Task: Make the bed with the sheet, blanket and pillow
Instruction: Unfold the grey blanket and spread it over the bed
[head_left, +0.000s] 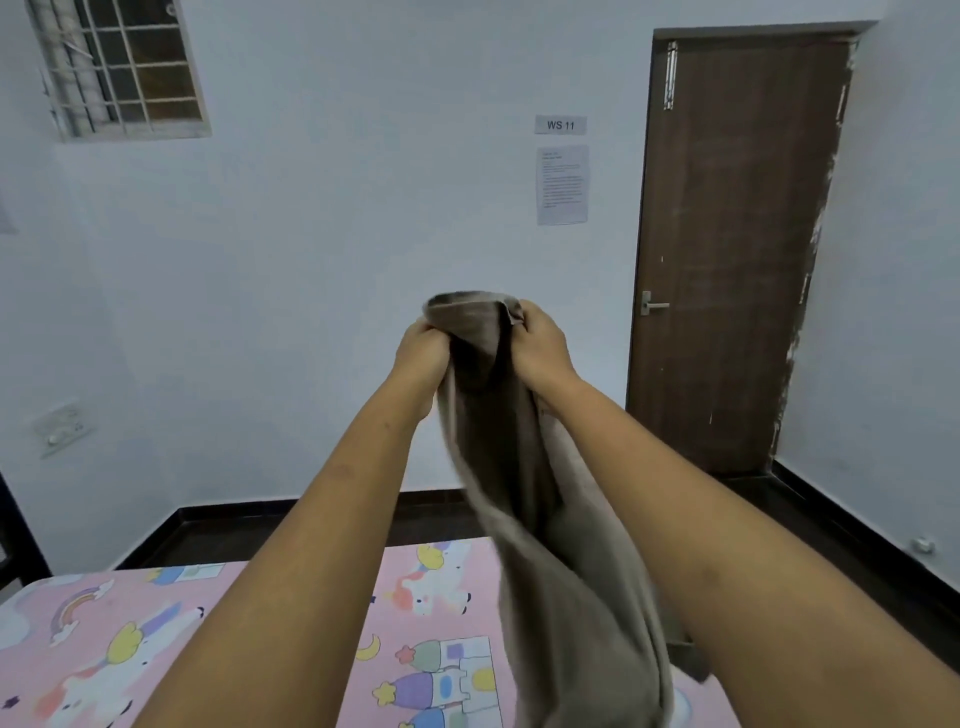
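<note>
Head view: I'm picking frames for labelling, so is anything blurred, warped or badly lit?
In the head view, the blanket is motion-smeared along its hanging lower part, while the left hand and right hand gripping its top look fairly sharp; in the same view the wide lens tilts the door and window; the light is soft and even, with no glare.

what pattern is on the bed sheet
Pink sheet printed with cartoon unicorns, rainbows and castles, seen in the head view.
</note>
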